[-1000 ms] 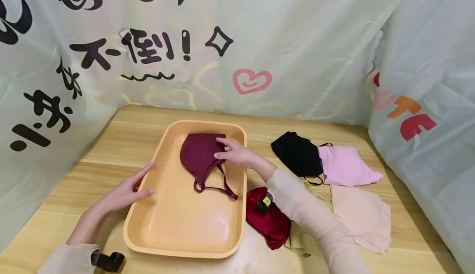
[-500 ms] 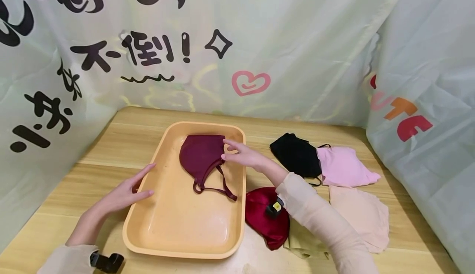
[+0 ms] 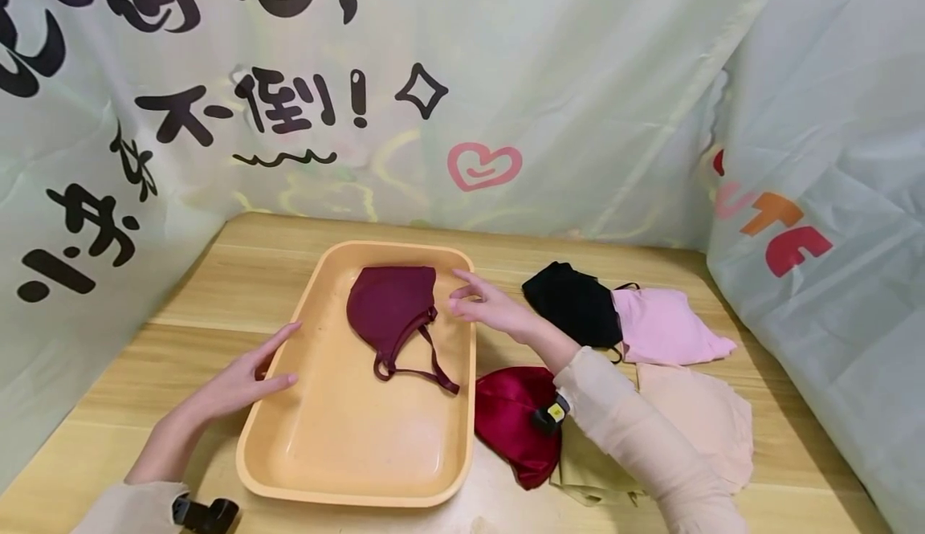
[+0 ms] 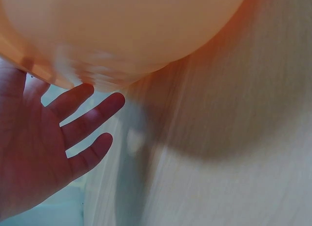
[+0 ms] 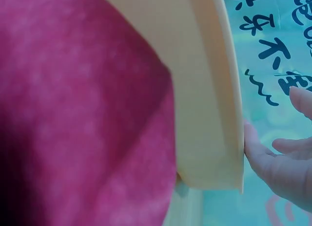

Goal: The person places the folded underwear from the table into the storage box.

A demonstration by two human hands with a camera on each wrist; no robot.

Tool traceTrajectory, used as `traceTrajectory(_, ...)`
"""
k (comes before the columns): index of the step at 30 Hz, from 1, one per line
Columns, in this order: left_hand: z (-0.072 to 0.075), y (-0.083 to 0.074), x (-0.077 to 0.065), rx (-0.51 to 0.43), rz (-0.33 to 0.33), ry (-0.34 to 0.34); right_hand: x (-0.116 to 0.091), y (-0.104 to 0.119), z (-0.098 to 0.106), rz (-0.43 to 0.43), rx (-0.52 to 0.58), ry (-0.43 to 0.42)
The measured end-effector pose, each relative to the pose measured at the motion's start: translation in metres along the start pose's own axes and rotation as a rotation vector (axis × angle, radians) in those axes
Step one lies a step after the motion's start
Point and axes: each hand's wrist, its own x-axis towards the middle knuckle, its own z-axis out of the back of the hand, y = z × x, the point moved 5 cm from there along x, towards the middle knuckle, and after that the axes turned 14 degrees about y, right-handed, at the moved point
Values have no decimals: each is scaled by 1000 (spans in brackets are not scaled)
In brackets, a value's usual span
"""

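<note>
A burgundy bra (image 3: pixel 393 305), folded over with its strap trailing, lies toward the back of a peach-coloured plastic tub (image 3: pixel 340 446). My left hand (image 3: pixel 242 373) is at the tub's left rim, thumb and forefinger over the edge. In the left wrist view its other fingers (image 4: pixel 92 121) spread straight beside the outer wall. My right hand (image 3: pixel 499 307) hovers at the right rim with fingers loosely extended and holds nothing. A dark red satin bra (image 3: pixel 516 413) lies right of the tub, under my right wrist, and fills much of the right wrist view.
More folded bras lie at the right of the wooden table (image 3: pixel 275 269): black (image 3: pixel 574 303), pink (image 3: pixel 668 325), pale beige (image 3: pixel 701 413) and olive-yellow (image 3: pixel 588 466), the last partly hidden by my right sleeve. Printed cloth curtains (image 3: pixel 592 100) close off the back and sides.
My right hand has withdrawn rightward from the burgundy bra to the tub's right rim, leaving the bra lying in the tub. My left hand has stayed at the left rim.
</note>
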Motion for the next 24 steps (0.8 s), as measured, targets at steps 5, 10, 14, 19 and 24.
traceTrajectory(5,-1,1,0,-6,-2,-1,-9,0,5,-11,-1,-12)
traceTrajectory(10,-1,1,0,-7,7,2,-20,-1,11,-13,-2,-39)
traceTrajectory(14,-1,1,0,-13,4,7,-27,-2,15,29,-5,-69)
traceTrajectory(19,-2,1,0,-6,-1,8,-36,0,21,72,-11,-83)
traceTrajectory(24,-1,2,0,-16,-8,8,-46,0,26,87,-23,-108)
